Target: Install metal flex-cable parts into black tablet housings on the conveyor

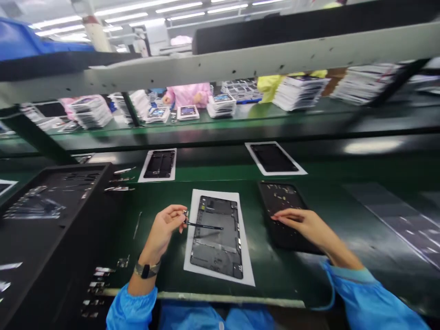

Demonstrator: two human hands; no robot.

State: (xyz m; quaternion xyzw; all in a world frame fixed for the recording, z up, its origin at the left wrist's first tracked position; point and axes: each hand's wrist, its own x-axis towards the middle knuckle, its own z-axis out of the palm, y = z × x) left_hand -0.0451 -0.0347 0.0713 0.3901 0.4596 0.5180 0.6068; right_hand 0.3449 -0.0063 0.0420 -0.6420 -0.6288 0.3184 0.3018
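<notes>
My left hand (168,223) pinches a small circuit board (186,217) with a black flex cable (208,226) trailing to the right. The cable hangs over the dark tablet housing (216,236), which lies on a white sheet (245,270). Over a black tray (290,229) of small parts, my right hand (300,222) has its thumb and fingertips brought together. Whether a part is between those fingertips is too small to make out. Several tiny pieces (282,198) show near the tray's far end.
A large black bin (68,238) with cables and boards stands at the left. Two more housings (160,164) (273,158) lie on white sheets farther back. A shelf beam (220,66) crosses above. Beyond it, a person in pink (190,95) sits among stacked white sheets (91,111).
</notes>
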